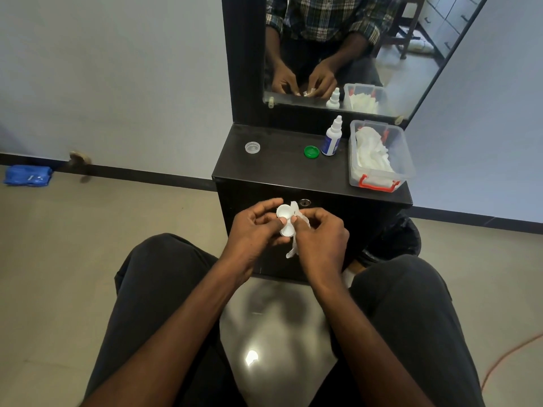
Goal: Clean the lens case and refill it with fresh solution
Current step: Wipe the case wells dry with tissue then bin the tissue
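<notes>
Grey polished floor (73,245) lies nearest, below one white lens case (285,220) pinched by the left hand (255,227); the right hand (318,236) presses one tissue (293,248) against it, before the counter (282,168). On that black counter: one clear cap (252,147), one green cap (311,151), one solution bottle (332,138), label unreadable, one tissue box (379,155). Behind it, one mirror (352,54).

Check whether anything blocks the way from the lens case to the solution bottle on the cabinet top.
Nothing visible blocks it. The lens case is held in front of the cabinet by the left hand and right hand; the green cap lies just left of the solution bottle, not across the way.
</notes>
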